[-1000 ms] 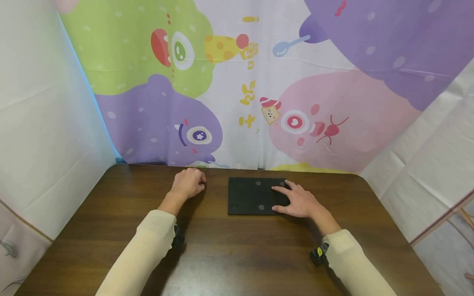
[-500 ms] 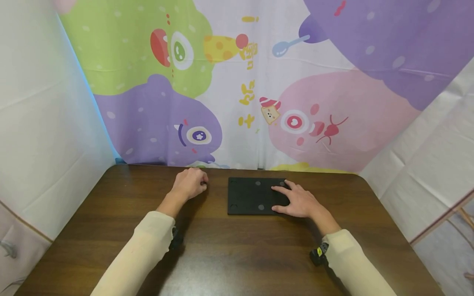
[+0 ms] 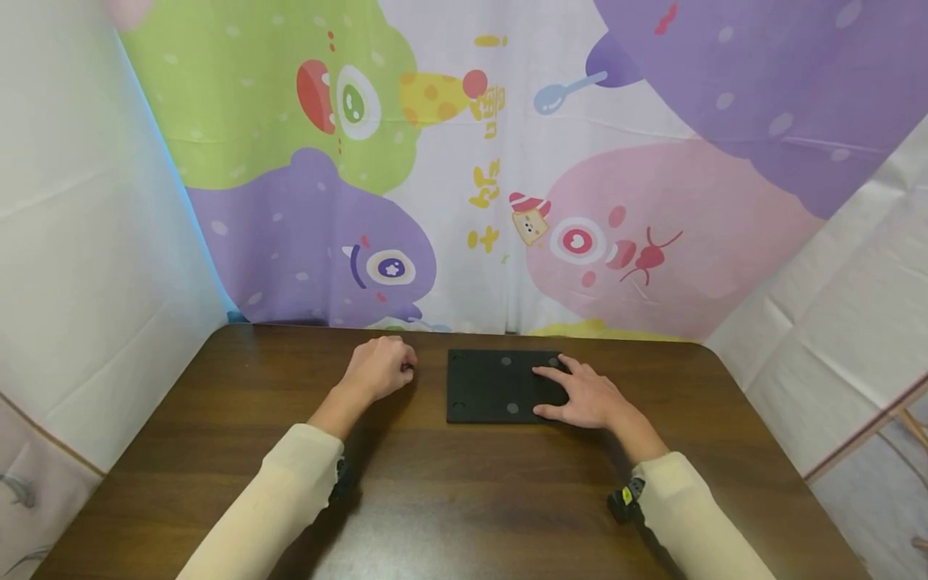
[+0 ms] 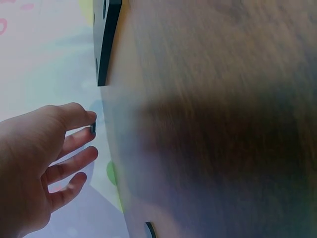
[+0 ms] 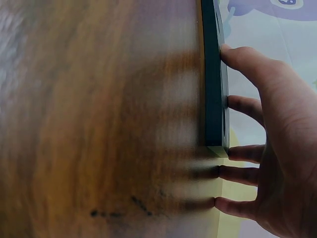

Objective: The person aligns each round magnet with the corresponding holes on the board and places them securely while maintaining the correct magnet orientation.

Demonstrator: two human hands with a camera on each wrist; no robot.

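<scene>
A flat black rectangular board (image 3: 482, 387) lies near the far edge of the table, with round grey and dark ring marks on its face. My right hand (image 3: 587, 399) spreads over the board's right end; in the right wrist view the thumb and some fingertips touch it while other fingers reach past its corner. To the left of the board, my left hand (image 3: 380, 369) hovers above the table. Between its thumb and index finger it pinches a small dark disc (image 4: 93, 126), seen edge-on. Another dark disc (image 4: 150, 229) shows on the table in the left wrist view.
The brown wooden table (image 3: 449, 491) ends at a printed cartoon curtain (image 3: 471, 282) behind the board. White cloth panels (image 3: 94, 242) stand at the left and right sides.
My left hand has moved slightly right toward the board, keeping its pinch on the small disc. The right hand and the board stay in place.
</scene>
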